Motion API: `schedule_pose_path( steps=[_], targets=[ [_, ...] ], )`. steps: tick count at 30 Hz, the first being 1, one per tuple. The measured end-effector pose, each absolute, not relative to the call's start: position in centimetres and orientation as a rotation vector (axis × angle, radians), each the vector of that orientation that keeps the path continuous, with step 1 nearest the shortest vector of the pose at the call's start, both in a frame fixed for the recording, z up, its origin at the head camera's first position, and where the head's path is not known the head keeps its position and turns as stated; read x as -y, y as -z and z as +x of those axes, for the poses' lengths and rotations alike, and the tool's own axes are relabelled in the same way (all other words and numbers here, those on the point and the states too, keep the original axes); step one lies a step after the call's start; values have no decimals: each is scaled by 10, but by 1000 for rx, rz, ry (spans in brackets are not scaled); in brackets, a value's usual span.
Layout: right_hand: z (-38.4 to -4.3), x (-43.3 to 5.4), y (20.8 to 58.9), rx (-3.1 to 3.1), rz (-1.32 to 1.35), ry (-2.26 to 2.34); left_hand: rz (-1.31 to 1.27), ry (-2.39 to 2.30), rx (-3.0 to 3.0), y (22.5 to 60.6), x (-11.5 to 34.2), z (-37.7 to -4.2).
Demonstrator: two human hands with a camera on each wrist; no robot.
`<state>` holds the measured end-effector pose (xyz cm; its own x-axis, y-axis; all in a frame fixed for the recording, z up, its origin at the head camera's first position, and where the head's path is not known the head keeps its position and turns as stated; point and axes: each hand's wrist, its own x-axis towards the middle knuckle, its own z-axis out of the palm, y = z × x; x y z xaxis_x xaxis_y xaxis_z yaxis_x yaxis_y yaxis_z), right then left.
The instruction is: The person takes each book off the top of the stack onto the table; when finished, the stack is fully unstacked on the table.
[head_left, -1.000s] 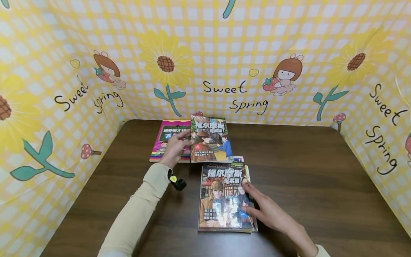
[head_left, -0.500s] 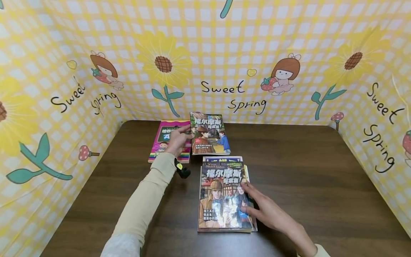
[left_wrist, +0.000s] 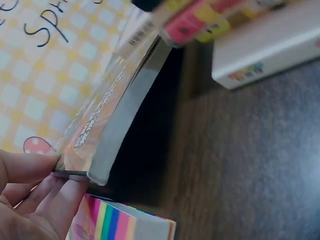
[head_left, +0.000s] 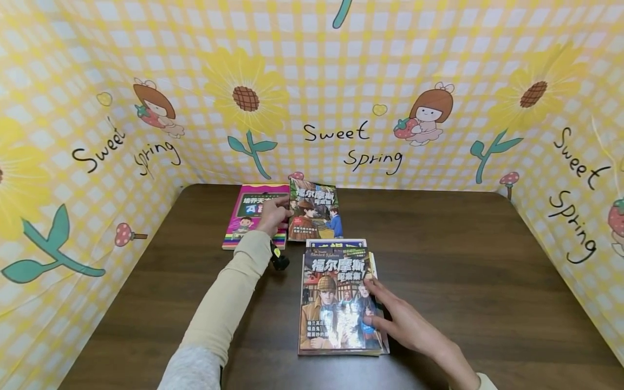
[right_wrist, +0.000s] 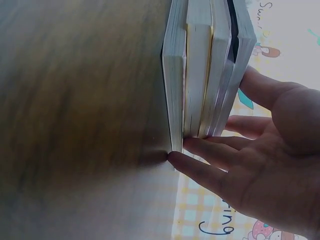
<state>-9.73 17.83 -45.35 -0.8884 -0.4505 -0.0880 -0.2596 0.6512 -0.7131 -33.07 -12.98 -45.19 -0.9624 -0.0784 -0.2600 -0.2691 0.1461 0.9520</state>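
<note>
My left hand [head_left: 274,215] pinches the left edge of a paperback [head_left: 316,211] with a boy in blue on its cover. In the left wrist view the thumb [left_wrist: 30,166] lies on the cover and the fingers are beneath, with the book raised off the table. Beneath my left hand lies a pink ABC book [head_left: 239,225]. Nearer me is a stack of books [head_left: 336,303], topped by a detective paperback. My right hand [head_left: 404,319] rests against the stack's right side; in the right wrist view its extended fingers [right_wrist: 200,172] touch the page edges.
The books are on a dark wooden table [head_left: 439,260]. A yellow checked cloth [head_left: 312,65] with printed flowers hangs behind the table and along both sides. A white-edged book [head_left: 336,243] sticks out at the stack's far end.
The held paperback first rose away from the stack, then came down slightly and shifted left, uncovering more of the stack's far end. My right hand has stayed at the stack.
</note>
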Motion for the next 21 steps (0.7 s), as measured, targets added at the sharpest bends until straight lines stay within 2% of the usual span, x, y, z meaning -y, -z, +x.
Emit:
schedule_pose_path(
  steps=[21],
  targets=[
    [-98,-179,453,-2589,-575,1086,-137,-1452,-2640,449,110,-333]
  ],
)
